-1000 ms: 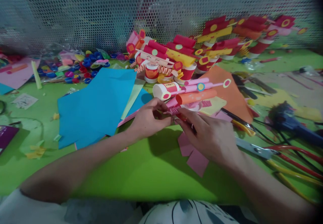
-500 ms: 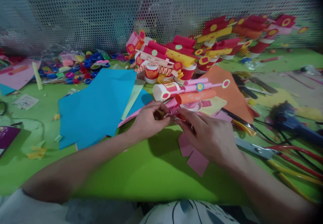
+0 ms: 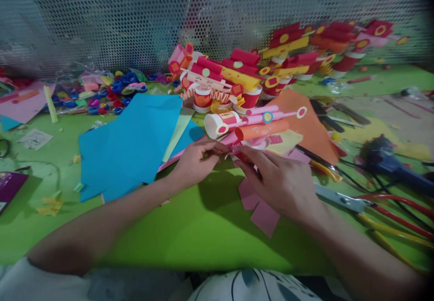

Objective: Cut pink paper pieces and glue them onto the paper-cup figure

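Note:
A small pink accordion-folded paper strip (image 3: 234, 149) is between my two hands, over the green table. My right hand (image 3: 285, 179) pinches its folded part between thumb and fingers. At the strip's loose end, my left hand (image 3: 200, 161) has thumb and forefinger bent close together; the fingers partly hide the contact. Just beyond lies a red and white paper cup (image 3: 222, 124) on its side, with pink paper rolls (image 3: 261, 116) and an orange roll (image 3: 262, 130) by it. Another pink pleated strip (image 3: 275, 139) rests behind my right hand. Pink paper squares (image 3: 266, 218) lie below it.
Blue paper sheets (image 3: 129, 143) cover the left. Finished paper-cup figures (image 3: 203, 86) stand at the back before a perforated metal screen (image 3: 135, 21). Scissors (image 3: 349, 201), a blue glue gun (image 3: 386, 156) with its cord and orange paper (image 3: 305, 120) are on the right. Colourful plastic caps (image 3: 115, 88) are heaped back left.
My left thumb and forefinger have drawn closer together at the strip's end. My right hand keeps its pinch, almost in the same place. The view has shifted very slightly.

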A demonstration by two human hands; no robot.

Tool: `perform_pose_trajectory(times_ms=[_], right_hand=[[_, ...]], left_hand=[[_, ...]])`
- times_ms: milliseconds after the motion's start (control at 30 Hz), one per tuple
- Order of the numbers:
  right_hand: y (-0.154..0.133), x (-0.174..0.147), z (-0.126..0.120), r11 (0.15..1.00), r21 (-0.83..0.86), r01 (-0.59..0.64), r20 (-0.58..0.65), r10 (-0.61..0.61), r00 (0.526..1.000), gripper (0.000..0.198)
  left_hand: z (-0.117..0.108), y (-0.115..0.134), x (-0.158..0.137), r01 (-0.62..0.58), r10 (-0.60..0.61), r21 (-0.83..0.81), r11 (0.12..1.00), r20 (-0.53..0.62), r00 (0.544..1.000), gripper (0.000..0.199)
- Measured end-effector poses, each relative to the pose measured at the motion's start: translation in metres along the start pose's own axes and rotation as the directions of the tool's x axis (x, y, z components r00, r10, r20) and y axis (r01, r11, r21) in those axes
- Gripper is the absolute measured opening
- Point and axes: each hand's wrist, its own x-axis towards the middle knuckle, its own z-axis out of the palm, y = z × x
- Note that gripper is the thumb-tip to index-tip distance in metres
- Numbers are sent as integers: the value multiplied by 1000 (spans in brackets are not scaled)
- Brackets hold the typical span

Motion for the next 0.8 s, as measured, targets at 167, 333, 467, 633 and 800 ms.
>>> perform_pose_trajectory(times_ms=[167,333,467,633,800], right_hand=[[0,0,3,1000,2,3,0,-3,1000,28],[-3,0,-7,1000,13,-13,-11,13,1000,27],[15,-8,-32,970,117,-214,96,203,974,43],[53,-23,-33,796,162,-583,440,471,765,68],[52,-14,-9,800,90,-593,483,486,729,55]], left_hand=[[-2,-3,6,-83,83,9,997,2,997,6],[0,-6,6,-92,92,-6,996,28,995,6],[1,-11,8,-63,63,-30,998,18,998,15],[0,-13,10,-57,61,-69,996,57,996,19],[0,-3,6,-54,53,3,999,122,991,24]])
